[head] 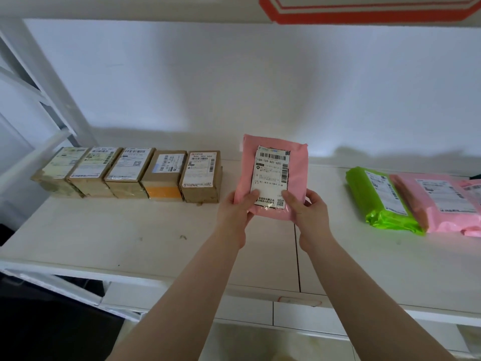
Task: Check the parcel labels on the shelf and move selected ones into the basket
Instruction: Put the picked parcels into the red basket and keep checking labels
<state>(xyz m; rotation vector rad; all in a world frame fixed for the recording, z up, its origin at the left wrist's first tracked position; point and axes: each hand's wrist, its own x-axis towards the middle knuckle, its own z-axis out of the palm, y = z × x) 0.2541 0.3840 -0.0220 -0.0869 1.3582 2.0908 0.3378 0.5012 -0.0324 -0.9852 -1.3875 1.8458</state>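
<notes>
I hold a pink plastic mailer parcel upright above the white shelf, its white barcode label facing me. My left hand grips its lower left corner with the thumb on the label. My right hand grips the lower right corner the same way. To the left, several brown cardboard boxes with labels stand in a row near the shelf's back. At the right lie a green mailer and a pink mailer, labels up. No basket is in view.
A white wall backs the shelf, and a white slanted frame post rises at the left. An upper shelf edge with an orange marking runs overhead. Dark space lies below the shelf's front edge at the lower left.
</notes>
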